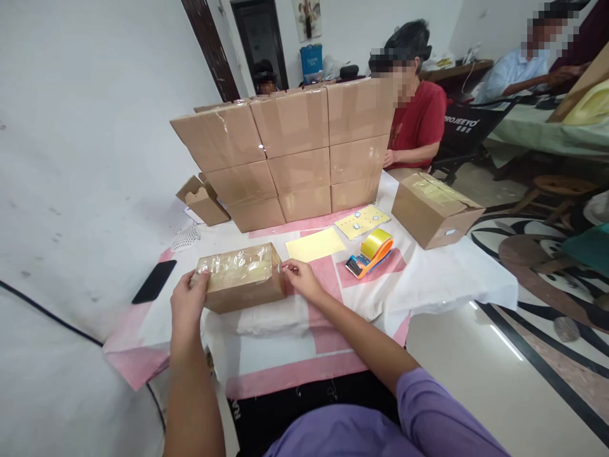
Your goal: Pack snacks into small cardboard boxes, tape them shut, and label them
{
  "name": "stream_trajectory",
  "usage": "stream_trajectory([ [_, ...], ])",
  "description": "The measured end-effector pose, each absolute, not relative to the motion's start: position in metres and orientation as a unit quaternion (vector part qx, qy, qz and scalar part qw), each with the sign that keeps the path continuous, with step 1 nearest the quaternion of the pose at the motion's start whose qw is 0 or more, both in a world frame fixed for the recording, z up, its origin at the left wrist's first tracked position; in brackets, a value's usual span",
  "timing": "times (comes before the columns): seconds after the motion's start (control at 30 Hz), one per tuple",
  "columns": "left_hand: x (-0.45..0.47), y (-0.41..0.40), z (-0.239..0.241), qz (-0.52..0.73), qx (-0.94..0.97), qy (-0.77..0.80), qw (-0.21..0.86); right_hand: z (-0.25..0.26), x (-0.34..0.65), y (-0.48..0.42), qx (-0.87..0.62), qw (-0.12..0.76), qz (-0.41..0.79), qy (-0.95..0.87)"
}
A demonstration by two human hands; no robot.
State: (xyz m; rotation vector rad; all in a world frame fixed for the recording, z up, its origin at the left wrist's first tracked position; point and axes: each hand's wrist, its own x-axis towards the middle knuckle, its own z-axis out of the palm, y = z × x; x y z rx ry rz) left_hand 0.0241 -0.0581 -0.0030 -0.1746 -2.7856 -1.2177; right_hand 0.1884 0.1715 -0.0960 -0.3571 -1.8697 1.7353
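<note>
A taped cardboard box (247, 289) lies before me on the cloth, its top covered with shiny clear tape. My left hand (189, 293) grips its left end, thumb on the top edge and fingers behind. At the right end, the bent fingers of my right hand (299, 276) are pinched together close to a small white sticker (279, 269) on the box's end face. Whether anything is between those fingertips is too small to tell. Right of this hand stands an orange tape dispenser (375, 254) with a yellowish roll.
Stacked cardboard boxes (299, 152) form a wall at the back. Flat nearby lie a yellow sheet (315, 244) and a yellow sticker sheet (364, 220). Another taped box (431, 212) stands right, an open box (204, 202) and a black phone (155, 282) left. A person in red (421, 120) sits beyond.
</note>
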Motion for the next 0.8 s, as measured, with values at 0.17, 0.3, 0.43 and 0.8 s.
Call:
stream_trajectory([
  [0.17,0.023,-0.058,-0.002,-0.391,-0.054,-0.918,0.037,-0.1,0.205,0.145,-0.133,0.221,0.705,-0.661],
  [0.3,0.024,-0.058,-0.002,-0.388,-0.06,-0.919,0.032,-0.098,0.207,0.133,-0.128,0.223,0.726,-0.639],
  [0.43,0.025,-0.057,-0.001,-0.389,-0.063,-0.919,0.03,-0.103,0.21,0.127,-0.127,0.228,0.727,-0.635],
  [0.8,0.019,-0.062,-0.008,-0.401,-0.078,-0.912,0.023,-0.098,0.212,0.125,-0.133,0.252,0.711,-0.643],
])
